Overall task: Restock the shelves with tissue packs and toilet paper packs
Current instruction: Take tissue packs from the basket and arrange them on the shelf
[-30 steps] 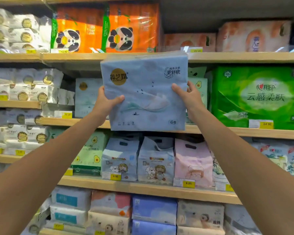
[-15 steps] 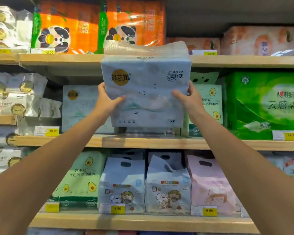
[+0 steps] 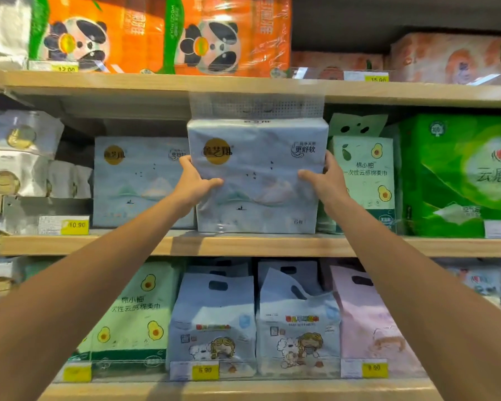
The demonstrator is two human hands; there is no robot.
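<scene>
A pale blue tissue pack [image 3: 258, 157] with a gold round logo stands upright on the middle wooden shelf [image 3: 243, 246], its clear handle flap reaching the shelf board above. My left hand [image 3: 193, 183] grips its left side, thumb across the front. My right hand [image 3: 326, 178] grips its right side the same way. An identical blue pack [image 3: 139, 180] stands just to its left, further back on the same shelf.
A green avocado pack [image 3: 365, 175] and a large bright green pack [image 3: 460, 175] stand to the right. Orange panda toilet paper packs [image 3: 162, 33] fill the top shelf. Blue, pink and green bagged packs line the lower shelf [image 3: 243, 389]. White gold-logo packs [image 3: 18, 157] sit at left.
Both hands moved the blue pack forward and down until its base sits on the middle shelf next to the matching pack. The camera came closer to the shelves.
</scene>
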